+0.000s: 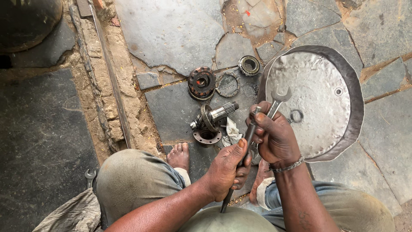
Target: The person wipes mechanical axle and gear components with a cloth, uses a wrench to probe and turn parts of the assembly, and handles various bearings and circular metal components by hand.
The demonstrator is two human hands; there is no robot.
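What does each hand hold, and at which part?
The left hand grips a dark metal rod at its middle. The right hand holds an open-ended wrench by its handle.

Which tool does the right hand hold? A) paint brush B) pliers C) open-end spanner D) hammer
C: the right hand grips an open-end spanner, its forked jaw showing above the fingers over the round metal pan, while the left hand holds a dark metal rod.
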